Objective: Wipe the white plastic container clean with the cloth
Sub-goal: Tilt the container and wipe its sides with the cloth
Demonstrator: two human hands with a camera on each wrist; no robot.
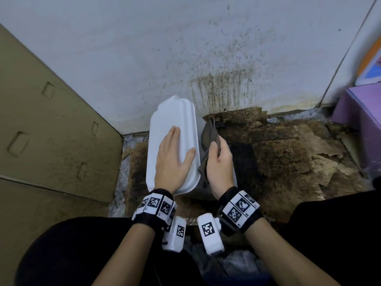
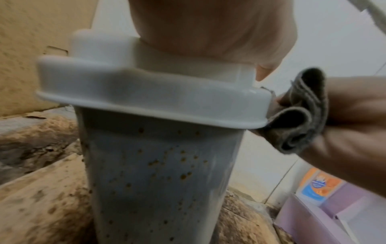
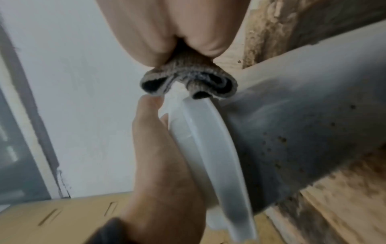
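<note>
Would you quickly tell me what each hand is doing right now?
Left hand: open, pressed flat on the white container's lid.
Right hand: closed round the grey cloth, which is against the lid's rim.

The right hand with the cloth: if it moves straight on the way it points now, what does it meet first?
The right hand points toward the stained wall. Its cloth already touches the container at the lid's edge. Straight ahead, the wall likely comes first, though depth is unclear.

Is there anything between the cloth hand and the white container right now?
Nothing visible. The right hand grips the cloth, already pressed against the container lid's edge; the left hand lies flat on the lid, clear of it.
</note>
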